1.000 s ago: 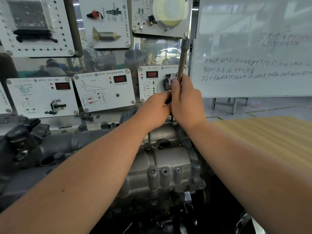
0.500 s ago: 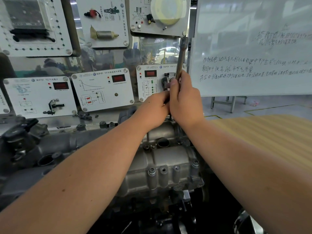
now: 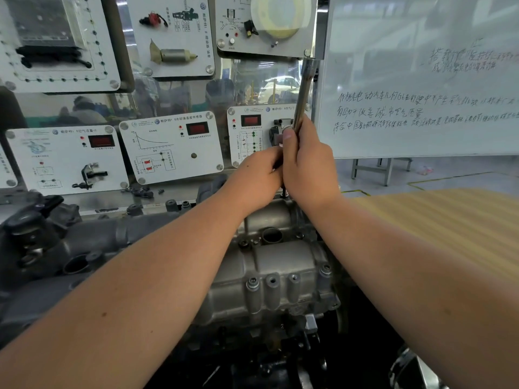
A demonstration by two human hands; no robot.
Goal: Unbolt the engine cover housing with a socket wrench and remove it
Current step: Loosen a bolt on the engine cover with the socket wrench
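A grey cast-metal engine cover housing (image 3: 280,265) lies in the middle, with several bolts along its front edge and a round hole on top. A chrome socket wrench (image 3: 304,91) stands nearly upright over the housing's far end. My right hand (image 3: 309,167) grips the wrench's lower part, thumb up along the shaft. My left hand (image 3: 255,181) curls against it from the left, around the wrench's lower end. The socket and the bolt under both hands are hidden.
Behind the engine stands a board of white sensor panels (image 3: 171,147) with red displays. A whiteboard (image 3: 421,80) with handwriting fills the upper right. A dark intake manifold (image 3: 70,248) lies at the left. A tan striped surface (image 3: 449,220) is at the right.
Both hands and the wrench keep nearly the same pose; the scene has shifted slightly down and left in view as my head moved.
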